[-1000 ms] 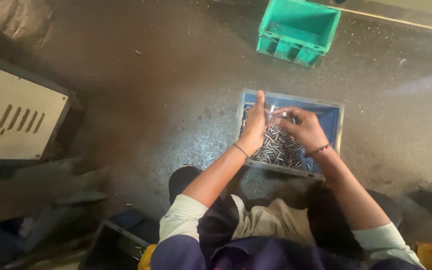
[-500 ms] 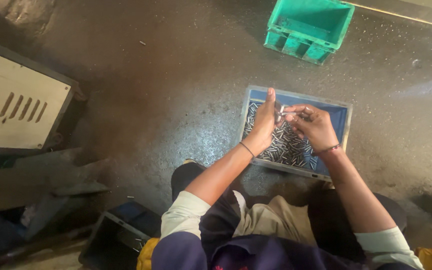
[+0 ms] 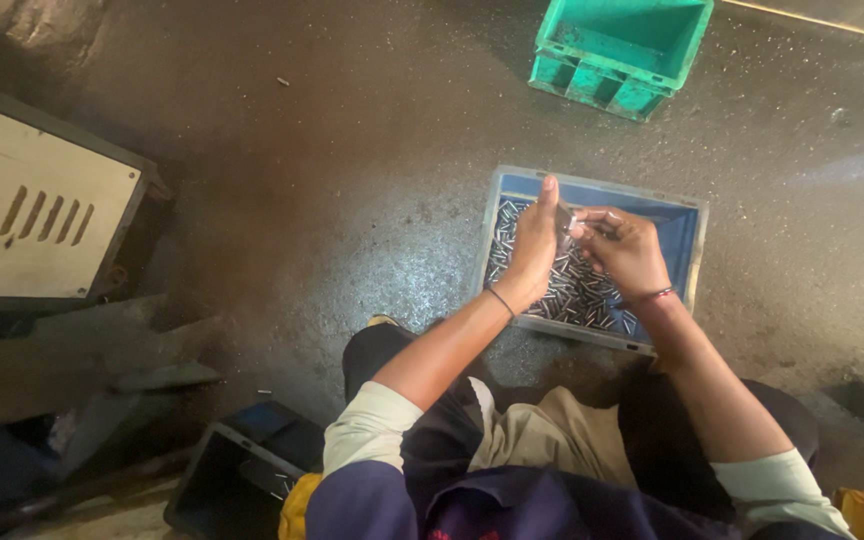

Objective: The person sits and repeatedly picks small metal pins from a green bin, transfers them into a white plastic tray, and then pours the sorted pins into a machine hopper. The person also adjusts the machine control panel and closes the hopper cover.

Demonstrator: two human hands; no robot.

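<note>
A blue plastic crate [image 3: 687, 225] sits on the floor in front of me, holding several small silvery metal pins [image 3: 572, 290]. My left hand [image 3: 532, 245] hovers over the crate with fingers together, thumb up, touching a small shiny piece [image 3: 570, 222] between both hands. My right hand [image 3: 624, 250] pinches that same small piece at its fingertips, right above the pins. Whether the piece is a pin or a bit of clear wrap is too small to tell.
A green plastic crate [image 3: 620, 48] stands empty at the top. A beige metal cabinet with slots [image 3: 37, 215] is on the left. A dark open box [image 3: 232, 470] lies near my left knee. The floor is rough dark concrete [image 3: 352, 170].
Both hands stay over the blue crate, working the small piece between the fingertips; the view has shifted slightly, and the hands have barely moved.
</note>
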